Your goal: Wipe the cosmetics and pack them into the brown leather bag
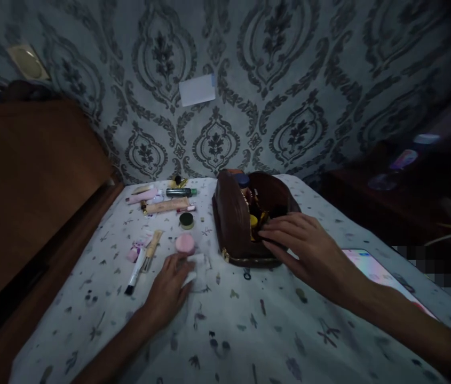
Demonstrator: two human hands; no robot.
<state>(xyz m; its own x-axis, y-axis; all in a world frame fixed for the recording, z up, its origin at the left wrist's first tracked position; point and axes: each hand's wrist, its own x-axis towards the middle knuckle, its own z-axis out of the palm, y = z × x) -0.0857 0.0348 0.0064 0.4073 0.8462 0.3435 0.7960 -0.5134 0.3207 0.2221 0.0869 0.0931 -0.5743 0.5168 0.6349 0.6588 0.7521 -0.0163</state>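
Note:
A brown zippered bag (pixel 233 218) stands unzipped on the patterned white sheet (pixel 249 330), with a yellow-capped item (pixel 253 220) and a dark blue lid (pixel 243 180) showing inside. At its right front, my right hand (pixel 303 242) reaches over the rim, fingers spread a little, nothing seen in them. My left hand (pixel 171 285) rests on the sheet, fingers bent round something clear and white (pixel 191 276) that is hard to make out. Just beyond its fingertips lies a pink round container (pixel 185 244), with a dark-lidded jar (pixel 186 220) behind.
Tubes (pixel 168 205), a dark green-capped bottle (pixel 179 192) and other cosmetics lie at the left. A lit phone (pixel 381 274) is partly under my right forearm. Wooden furniture (pixel 37 197) borders the left; a patterned wall (pixel 217 128) rises behind.

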